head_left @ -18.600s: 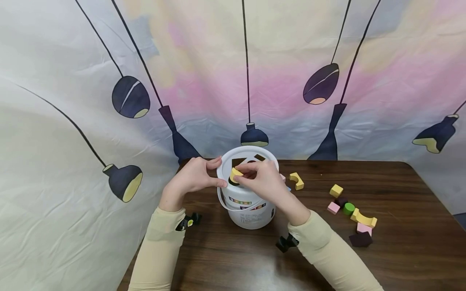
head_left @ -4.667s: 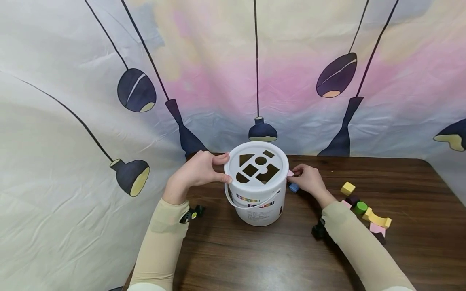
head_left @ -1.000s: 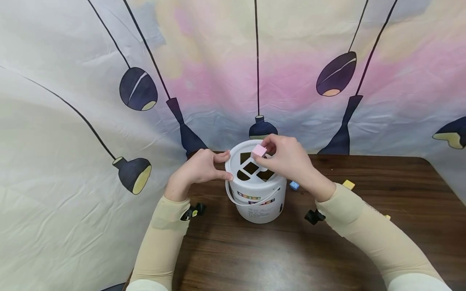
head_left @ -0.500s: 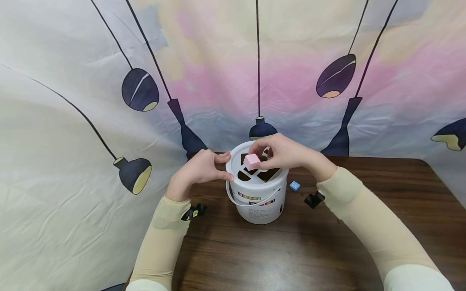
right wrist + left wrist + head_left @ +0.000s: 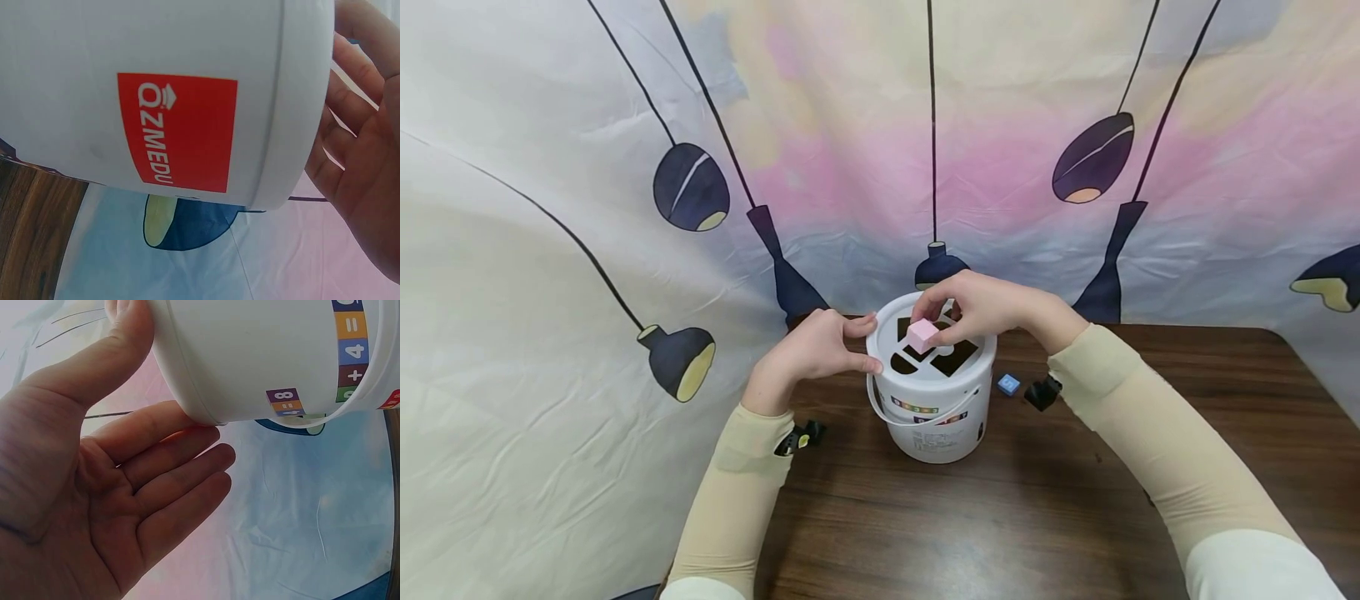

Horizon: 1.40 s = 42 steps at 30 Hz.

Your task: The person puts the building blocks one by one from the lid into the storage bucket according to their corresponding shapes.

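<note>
A white lidded bucket stands upright on the table, with shaped holes in its lid. My right hand pinches a pink cube block between thumb and fingertips, over the lid and partly covering the square hole. In the right wrist view, the right hand is partly hidden by the bucket. My left hand touches the left of the lid's rim with thumb and forefinger. The left wrist view shows that hand's fingers extended, beside the bucket.
A blue block lies on the wooden table just right of the bucket. The bucket's thin handle hangs down at its front. A printed cloth hangs behind the table. The right sleeve covers part of the table's right side.
The right hand has picked up the pink cube beside the bucket and brought it over the lid, then slightly left and down toward the square hole. The left hand stays at the rim.
</note>
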Motion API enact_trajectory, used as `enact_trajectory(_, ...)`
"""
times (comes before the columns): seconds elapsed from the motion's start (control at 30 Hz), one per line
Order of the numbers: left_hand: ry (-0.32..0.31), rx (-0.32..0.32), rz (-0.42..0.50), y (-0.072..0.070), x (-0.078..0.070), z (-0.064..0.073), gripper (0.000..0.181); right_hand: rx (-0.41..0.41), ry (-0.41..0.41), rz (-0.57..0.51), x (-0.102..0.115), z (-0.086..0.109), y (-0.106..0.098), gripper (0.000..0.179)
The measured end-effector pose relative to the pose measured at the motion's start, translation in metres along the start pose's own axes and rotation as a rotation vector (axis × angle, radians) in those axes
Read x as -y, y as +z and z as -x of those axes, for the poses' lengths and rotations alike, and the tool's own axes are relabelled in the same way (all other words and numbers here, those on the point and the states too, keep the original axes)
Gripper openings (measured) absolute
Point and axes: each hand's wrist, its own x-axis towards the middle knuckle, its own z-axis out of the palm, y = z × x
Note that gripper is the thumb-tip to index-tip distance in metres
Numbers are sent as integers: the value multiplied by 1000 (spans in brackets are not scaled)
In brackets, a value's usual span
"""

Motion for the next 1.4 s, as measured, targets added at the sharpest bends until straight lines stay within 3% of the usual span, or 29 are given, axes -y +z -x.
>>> enact_trajectory(0.43, 19, 0, 6, 1, -2, 1, 81, 50, -34, 44, 2, -2, 4, 32)
enact_trajectory(0.73, -6, 1, 16, 1, -2, 2, 81, 65, -32, 46, 3, -2, 4, 32)
enact_trajectory(1.4, -10, 8, 15, 0, -2, 3, 82, 49, -24, 76, 2, -1, 4, 41)
